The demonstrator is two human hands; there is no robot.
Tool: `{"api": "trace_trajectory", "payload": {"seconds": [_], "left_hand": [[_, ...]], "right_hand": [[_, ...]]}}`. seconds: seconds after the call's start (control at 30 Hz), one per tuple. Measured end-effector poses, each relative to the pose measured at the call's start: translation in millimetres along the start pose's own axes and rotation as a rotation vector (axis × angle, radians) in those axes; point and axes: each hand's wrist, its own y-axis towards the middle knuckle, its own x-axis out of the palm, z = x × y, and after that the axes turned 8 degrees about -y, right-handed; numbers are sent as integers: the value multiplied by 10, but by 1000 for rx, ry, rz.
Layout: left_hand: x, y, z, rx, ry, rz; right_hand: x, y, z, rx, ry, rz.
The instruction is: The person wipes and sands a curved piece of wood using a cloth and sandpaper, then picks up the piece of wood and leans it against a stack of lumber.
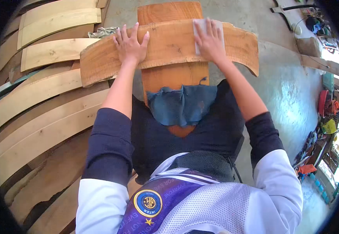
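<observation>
The curved board (169, 43) lies across the narrow tabletop (177, 78), my left hand (131, 48) open upon it, my right hand (211, 43) flattened over a pale sheet (197, 46), surfacing apparently unfinished (edges rough; smoothed extent unclear)

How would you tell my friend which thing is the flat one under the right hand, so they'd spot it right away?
Find the long, curved orange-brown board lying across a wide plank. Look where the right hand presses on it. The thin, pale grey sheet is there, straight-edged and much smaller than the board.
</observation>
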Motion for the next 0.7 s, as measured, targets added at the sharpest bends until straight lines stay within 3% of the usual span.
{"api": "trace_trajectory", "payload": {"seconds": [0.17, 0.27, 0.37, 0.47, 0.7], "left_hand": [[-2, 16, 3, 6, 3, 11], [-9, -4, 11, 4, -18, 6], [-1, -8, -3, 2, -24, 0], [0, 10, -20, -5, -28, 11], [-26, -10, 17, 1, -20, 0]], "right_hand": [[-126, -4, -16, -59, 33, -36], [109, 216, -82, 59, 3, 73], [-22, 107, -304, -47, -187, -63], [-102, 90, -409, -175, 29, 90], [-155, 308, -637, -115, -69, -6]]}}
